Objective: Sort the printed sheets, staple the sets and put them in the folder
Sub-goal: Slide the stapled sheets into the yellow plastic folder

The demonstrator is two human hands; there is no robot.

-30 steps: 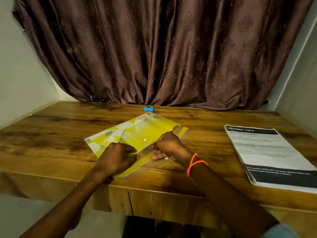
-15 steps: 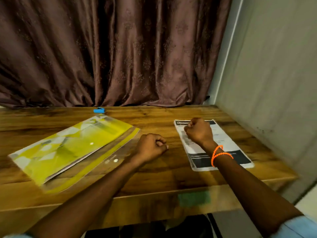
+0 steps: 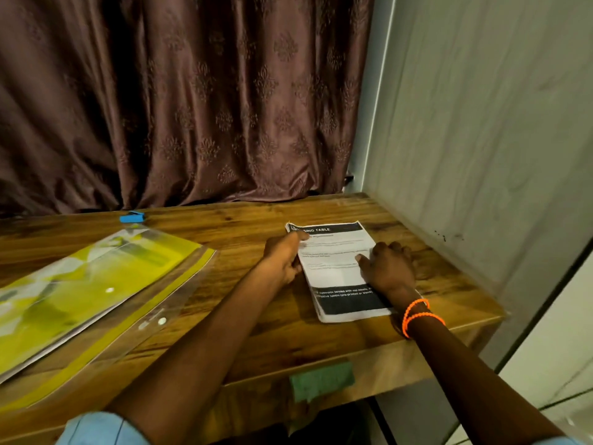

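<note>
A stack of printed sheets [image 3: 337, 255] with black header and footer bands lies on the right part of the wooden table [image 3: 256, 335]. My left hand [image 3: 282, 258] curls around the stack's left edge, thumb on the top sheet near the header. My right hand [image 3: 390, 268], with orange bands on the wrist, grips the right edge with its thumb on the paper. A yellow and clear plastic folder [image 3: 96, 284] lies flat at the left, flap open toward me. A small blue stapler [image 3: 132, 216] sits at the back by the curtain.
A brown curtain [image 3: 192, 107] hangs behind the table. A grey wall [image 3: 481, 155] closes off the table's right side, close to the sheets. A green strip of tape [image 3: 322, 380] is stuck on the table's front edge.
Both hands left the folder and moved right to the stack of sheets, where they now hold its two sides. My view swung right with them.
</note>
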